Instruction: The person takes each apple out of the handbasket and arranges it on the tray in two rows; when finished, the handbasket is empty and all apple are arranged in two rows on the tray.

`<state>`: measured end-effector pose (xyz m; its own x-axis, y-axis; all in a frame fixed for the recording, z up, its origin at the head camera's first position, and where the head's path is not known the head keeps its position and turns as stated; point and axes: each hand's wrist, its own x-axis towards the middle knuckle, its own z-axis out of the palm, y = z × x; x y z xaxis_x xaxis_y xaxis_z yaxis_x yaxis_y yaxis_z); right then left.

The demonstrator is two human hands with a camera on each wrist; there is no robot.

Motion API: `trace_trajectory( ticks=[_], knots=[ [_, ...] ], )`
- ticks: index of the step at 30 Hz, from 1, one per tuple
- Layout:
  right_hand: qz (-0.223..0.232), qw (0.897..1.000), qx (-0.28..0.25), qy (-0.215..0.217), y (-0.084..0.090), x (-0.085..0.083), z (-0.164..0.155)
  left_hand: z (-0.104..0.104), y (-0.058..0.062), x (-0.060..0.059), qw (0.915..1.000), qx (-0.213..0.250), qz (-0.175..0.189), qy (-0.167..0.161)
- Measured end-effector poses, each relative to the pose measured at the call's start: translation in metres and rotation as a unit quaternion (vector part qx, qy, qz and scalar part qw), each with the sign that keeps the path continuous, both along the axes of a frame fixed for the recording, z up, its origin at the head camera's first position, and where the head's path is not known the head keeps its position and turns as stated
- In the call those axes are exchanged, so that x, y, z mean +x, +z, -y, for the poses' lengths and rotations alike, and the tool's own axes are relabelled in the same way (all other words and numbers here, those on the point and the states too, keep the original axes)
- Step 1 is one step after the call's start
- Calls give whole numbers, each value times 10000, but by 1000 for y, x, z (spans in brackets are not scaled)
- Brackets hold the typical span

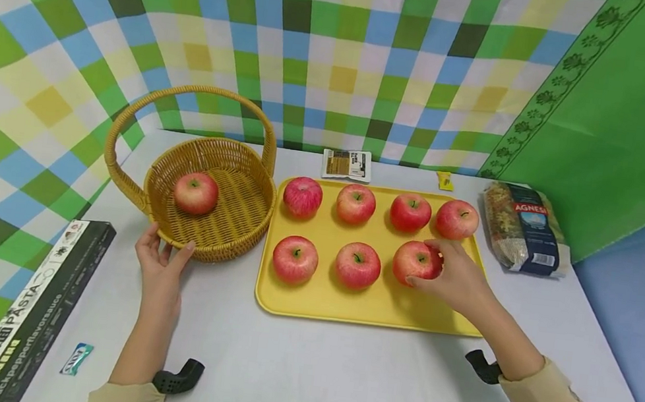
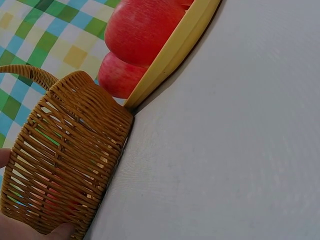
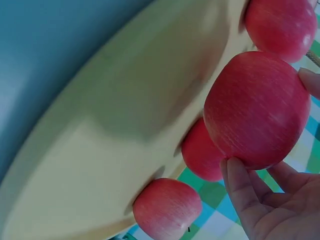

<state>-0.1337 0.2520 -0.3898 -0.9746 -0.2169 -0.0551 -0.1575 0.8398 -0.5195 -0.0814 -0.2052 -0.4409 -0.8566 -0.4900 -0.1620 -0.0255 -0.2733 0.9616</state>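
Right hand (image 1: 457,279) curled round an apple (image 1: 416,262) at the yellow tray's (image 1: 370,306) front right, left hand (image 1: 160,262) with relaxed fingers touching the wicker basket's (image 1: 234,244) front rim, white tabletop (image 1: 326,374), pasta bag (image 1: 522,227) at its right edge, checked cloth backdrop (image 1: 317,41), green wall (image 1: 636,117).

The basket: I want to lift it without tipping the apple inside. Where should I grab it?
Take the basket by the top of its arched handle, from above. The arch spans the bowl's middle, so it should hang level; the left hand only touches the near rim.
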Motion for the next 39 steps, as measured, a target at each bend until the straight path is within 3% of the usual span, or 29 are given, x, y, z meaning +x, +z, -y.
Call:
trace_trajectory(
  ticks=[11, 28, 32, 39],
  knots=[
    [258, 9988, 408, -101, -10, 4, -1, 0, 0, -1, 10000, -52, 57, 20],
    [300, 9990, 312, -141, -12, 6, -5, 0, -1, -2, 9999, 15, -141, 61],
    [430, 9985, 352, -11, -2, 4, -5, -1, 0, -2, 9998, 48, -179, 81],
    [378, 9989, 38, 284, 36, -8, 8, -1, 1, -1, 9999, -17, -146, 35]
  ],
)
